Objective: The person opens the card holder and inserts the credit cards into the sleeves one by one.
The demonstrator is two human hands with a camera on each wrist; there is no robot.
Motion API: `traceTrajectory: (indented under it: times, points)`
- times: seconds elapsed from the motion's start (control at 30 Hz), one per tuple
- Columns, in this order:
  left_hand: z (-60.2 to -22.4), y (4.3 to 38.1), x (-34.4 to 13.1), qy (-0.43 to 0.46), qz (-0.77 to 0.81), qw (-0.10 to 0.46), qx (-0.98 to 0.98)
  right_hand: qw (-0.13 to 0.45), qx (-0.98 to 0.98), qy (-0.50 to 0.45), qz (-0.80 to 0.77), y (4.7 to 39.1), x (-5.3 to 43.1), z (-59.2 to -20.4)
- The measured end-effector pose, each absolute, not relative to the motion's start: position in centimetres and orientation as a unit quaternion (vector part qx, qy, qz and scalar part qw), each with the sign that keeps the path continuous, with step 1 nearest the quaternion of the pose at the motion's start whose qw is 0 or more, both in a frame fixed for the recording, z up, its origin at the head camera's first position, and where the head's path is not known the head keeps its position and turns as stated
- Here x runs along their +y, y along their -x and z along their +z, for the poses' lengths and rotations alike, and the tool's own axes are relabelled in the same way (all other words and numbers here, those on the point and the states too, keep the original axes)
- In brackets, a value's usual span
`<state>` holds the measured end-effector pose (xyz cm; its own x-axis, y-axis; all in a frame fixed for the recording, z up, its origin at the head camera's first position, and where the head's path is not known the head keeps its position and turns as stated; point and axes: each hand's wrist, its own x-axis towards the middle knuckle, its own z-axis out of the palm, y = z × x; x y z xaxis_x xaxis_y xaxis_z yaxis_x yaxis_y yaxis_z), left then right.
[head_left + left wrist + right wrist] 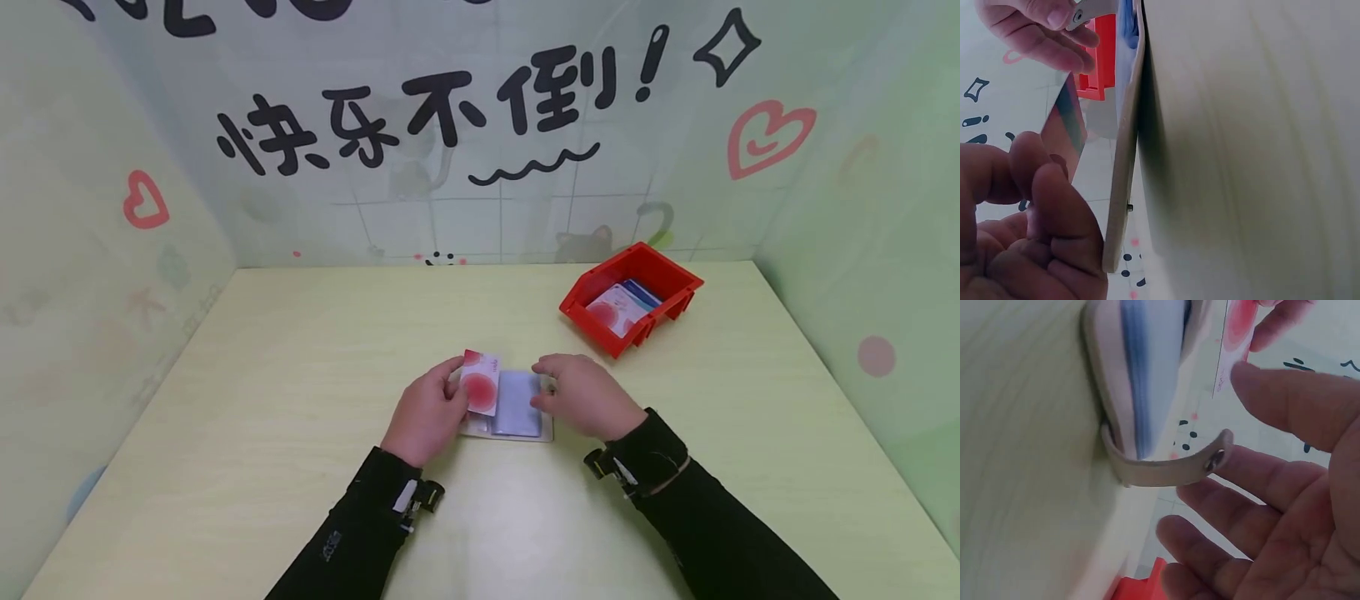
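Between thumb and fingers my left hand pinches a card with a pink-red circle on it. In the head view this card overlaps the left part of an opened card holder, which has pale cover edges and bluish clear sleeves. At the holder's right side, my right hand has its fingers loosely bent. The right wrist view shows the holder's strap sticking out, its metal snap unfastened, and the index fingertip right at the strap's end.
A red bin stands toward the back right of the pale wooden table. Inside lie several cards, pinkish and blue. Printed panels with dark writing and hearts enclose the table at the back and both sides.
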<state>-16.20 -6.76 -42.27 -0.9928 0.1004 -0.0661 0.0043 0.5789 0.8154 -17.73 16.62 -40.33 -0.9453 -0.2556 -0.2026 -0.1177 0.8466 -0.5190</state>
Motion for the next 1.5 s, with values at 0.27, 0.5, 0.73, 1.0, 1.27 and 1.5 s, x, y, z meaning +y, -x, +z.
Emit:
traceTrajectory:
  times: [0.27, 0.5, 0.73, 1.0, 1.27, 1.5]
  points:
    - [-42.4, 16.2, -6.9, -0.02, 0.436, 0.077, 0.896, 0.159, 0.958, 0.09, -0.221, 17.7, 16.2, -41.1]
    - [-42.5, 16.2, -6.8, -0.024, 0.422, 0.09, 0.902, 0.162, 0.96, 0.097, -0.205, 17.6, 16.2, -41.3]
    - [-42.7, 16.2, -6.9, -0.03, 0.412, 0.088, 0.906, 0.16, 0.962, 0.099, -0.196, 17.6, 16.0, -41.3]
    - [-42.9, 16.3, -6.9, -0.033, 0.413, 0.099, 0.905, 0.158, 0.964, 0.101, -0.188, 17.7, 15.8, -41.5]
    - [-42.9, 16.2, -6.6, -0.037, 0.399, 0.093, 0.911, 0.158, 0.964, 0.102, -0.187, 17.7, 15.9, -41.7]
    - [-42.8, 16.1, -6.5, -0.041, 0.398, 0.093, 0.912, 0.159, 0.964, 0.101, -0.188, 17.7, 15.8, -41.7]
